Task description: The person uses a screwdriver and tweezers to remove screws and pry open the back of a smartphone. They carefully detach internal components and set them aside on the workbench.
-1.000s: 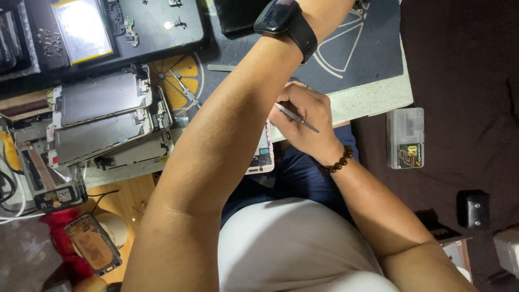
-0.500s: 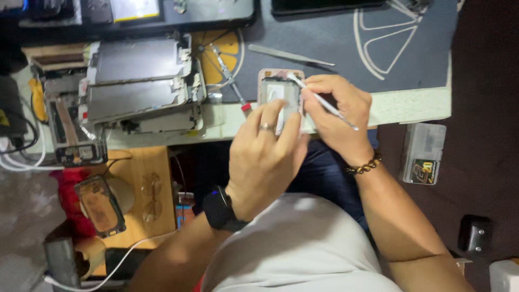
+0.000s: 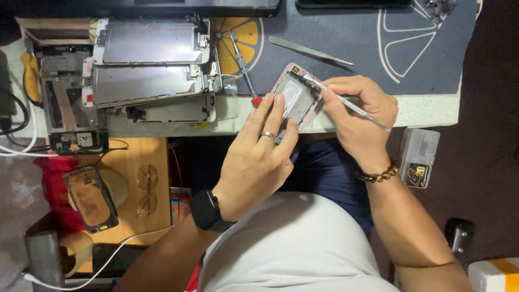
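Head view: both hands on an open phone frame at the bench edge

Phone frame (image 3: 296,97), pink-rimmed, open side up, lies tilted at centre frame, half on the grey mat (image 3: 357,40), half on the pale bench edge (image 3: 432,108).

Left hand (image 3: 259,157): fingers laid flat and close together over the frame's lower left side, pinning it down. Ring on one finger; black watch (image 3: 206,211) on the wrist.

Right hand (image 3: 359,116): fingers pinched shut around tweezers (image 3: 346,101), held like a pen; tip rests on the frame's upper right corner. Bead bracelet (image 3: 377,176) at the wrist.

Around them: a second pair of tweezers (image 3: 308,50) lies loose on the mat, above the frame. Red-handled screwdriver (image 3: 243,67) just left of it, its handle end near the left fingertips. Stack of metal phone plates (image 3: 151,65) at upper left. Small clear box (image 3: 419,157) at right, off the bench.
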